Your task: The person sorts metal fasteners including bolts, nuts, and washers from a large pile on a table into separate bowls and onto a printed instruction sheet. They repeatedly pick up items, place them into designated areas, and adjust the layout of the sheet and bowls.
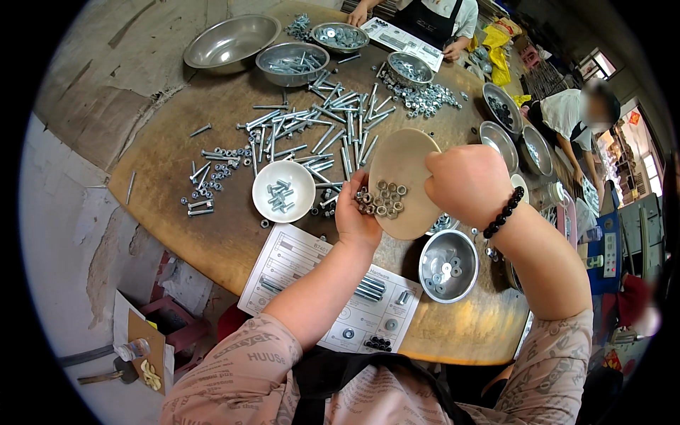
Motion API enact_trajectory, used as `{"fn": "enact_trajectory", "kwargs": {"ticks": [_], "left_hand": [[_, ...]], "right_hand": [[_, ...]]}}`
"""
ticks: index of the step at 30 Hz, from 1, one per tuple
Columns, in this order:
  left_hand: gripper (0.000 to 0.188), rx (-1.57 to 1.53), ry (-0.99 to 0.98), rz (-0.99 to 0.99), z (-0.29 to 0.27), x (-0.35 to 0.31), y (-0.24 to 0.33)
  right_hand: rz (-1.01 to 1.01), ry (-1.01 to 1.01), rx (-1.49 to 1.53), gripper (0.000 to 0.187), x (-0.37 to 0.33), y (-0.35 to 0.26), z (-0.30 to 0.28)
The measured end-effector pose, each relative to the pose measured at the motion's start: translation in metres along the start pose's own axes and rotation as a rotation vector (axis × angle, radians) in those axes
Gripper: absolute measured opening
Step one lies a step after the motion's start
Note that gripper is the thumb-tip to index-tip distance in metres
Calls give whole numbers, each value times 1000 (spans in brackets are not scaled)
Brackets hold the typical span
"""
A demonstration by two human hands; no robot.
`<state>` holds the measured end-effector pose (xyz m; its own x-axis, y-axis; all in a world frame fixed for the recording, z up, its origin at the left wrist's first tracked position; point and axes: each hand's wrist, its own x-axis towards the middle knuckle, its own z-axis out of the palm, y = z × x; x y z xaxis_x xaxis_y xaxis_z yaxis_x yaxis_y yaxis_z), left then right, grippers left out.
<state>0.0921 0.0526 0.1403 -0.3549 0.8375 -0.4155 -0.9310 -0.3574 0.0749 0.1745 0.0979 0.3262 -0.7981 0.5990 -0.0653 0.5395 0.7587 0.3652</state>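
My right hand [467, 185] is closed on the right rim of a beige bowl [404, 156], which is tilted toward my left side. Several metal nuts [387, 198] lie along the bowl's lower part. At its left edge my left hand [356, 216] is cupped, with some nuts [365, 201] against its fingers. Part of that hand is hidden by the bowl. Left of it stands a white bowl [283, 170] with short bolts inside. Below my hands lies a printed sheet [290, 244] bearing long bolts, a washer and a group of black nuts.
Long bolts [319, 120] and loose nuts are strewn over the wooden table [163, 149]. A steel bowl of washers [448, 244] stands at the right. More steel bowls [234, 42] line the far side. Two people [432, 18] are at work beyond and to the right.
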Motion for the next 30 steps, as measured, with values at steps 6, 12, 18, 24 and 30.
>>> {"fn": "enact_trajectory", "kwargs": {"ticks": [6,12,18,24,30], "left_hand": [[36,-20,18,7,-2,4,6],[36,-27,23,-13,-3,9,9],[35,-26,26,-57,3,14,11],[34,-85,66,-123,9,20,15],[21,27,13,-307,-11,34,37]], "right_hand": [[83,38,159,15,-8,13,14],[147,131,326,14,-15,26,34],[313,126,752,16,-20,50,66],[502,115,1162,18,-7,68,104],[700,148,1378,19,21,99,162]]}}
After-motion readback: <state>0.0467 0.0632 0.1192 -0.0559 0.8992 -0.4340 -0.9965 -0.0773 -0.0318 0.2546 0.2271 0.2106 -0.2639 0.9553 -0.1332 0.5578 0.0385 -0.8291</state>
